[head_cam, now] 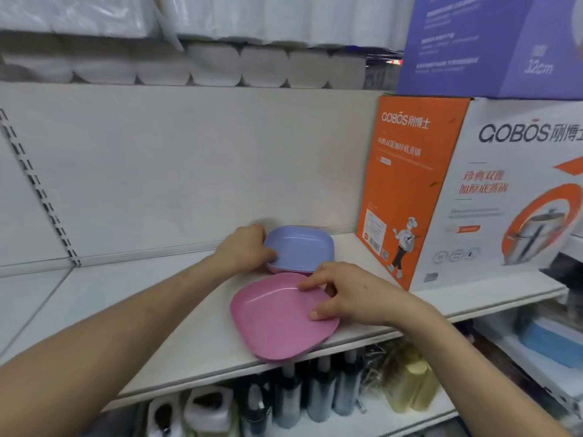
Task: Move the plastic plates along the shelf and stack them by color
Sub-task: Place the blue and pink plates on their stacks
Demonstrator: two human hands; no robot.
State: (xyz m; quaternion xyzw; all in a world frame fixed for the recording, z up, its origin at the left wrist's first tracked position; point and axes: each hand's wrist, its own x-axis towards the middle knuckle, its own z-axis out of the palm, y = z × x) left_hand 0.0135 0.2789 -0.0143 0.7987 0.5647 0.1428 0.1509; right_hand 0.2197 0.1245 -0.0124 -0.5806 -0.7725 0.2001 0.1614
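Observation:
A pink plastic plate (277, 323) lies on the white shelf (176, 326), its near corner jutting over the front edge. My right hand (350, 294) holds its right rim, thumb on the near side and fingers on the far side. Behind it stands a small stack with a lilac-blue plate (303, 247) on top and a pink plate (285, 270) showing beneath. My left hand (246, 250) grips the left edge of that stack, thumb over the blue plate's rim.
A large orange and white cookware box (467, 190) stands on the shelf just right of the plates, with a purple box (492, 42) on top. The shelf's back panel is close behind the stack. Bottles (315, 395) fill the lower shelf.

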